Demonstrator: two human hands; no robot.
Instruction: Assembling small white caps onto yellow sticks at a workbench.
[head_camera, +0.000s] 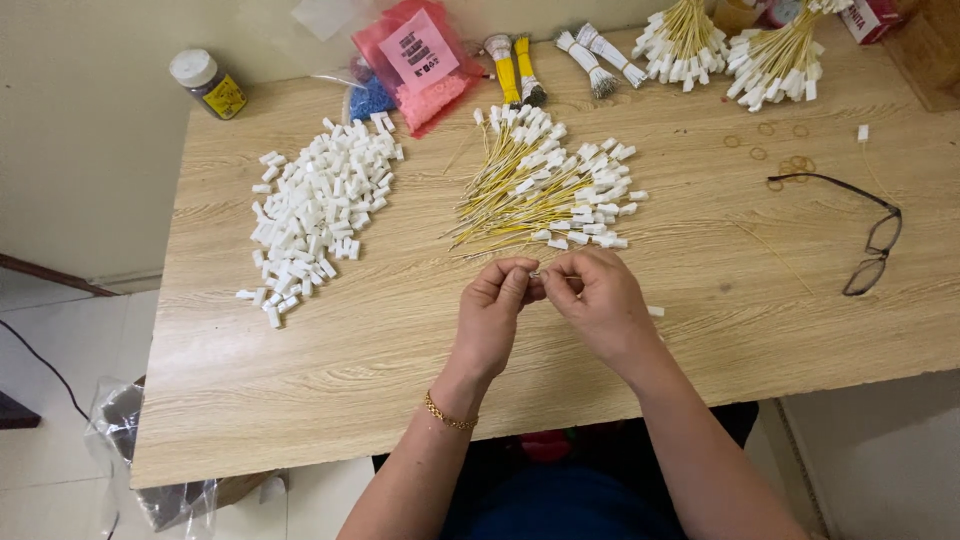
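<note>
Both hands meeting at mid-tabletop (300, 380), fingertips pressed together around something small and pale. Left hand (495, 305) and right hand (600, 300) each pinching an end of it; too small to tell whether wire tip or white plug. Held piece running roughly left to right between the two pinches, level with the tabletop. Directly beyond the hands, near but apart: heap of yellow wires (540, 185) with white ends, strands fanned mostly lower-left to upper-right. White plugs (315, 210) piled well off to the left, closer to the left hand. Glasses (870, 235) far right. Bundled wires (730, 45) along the back edge.
</note>
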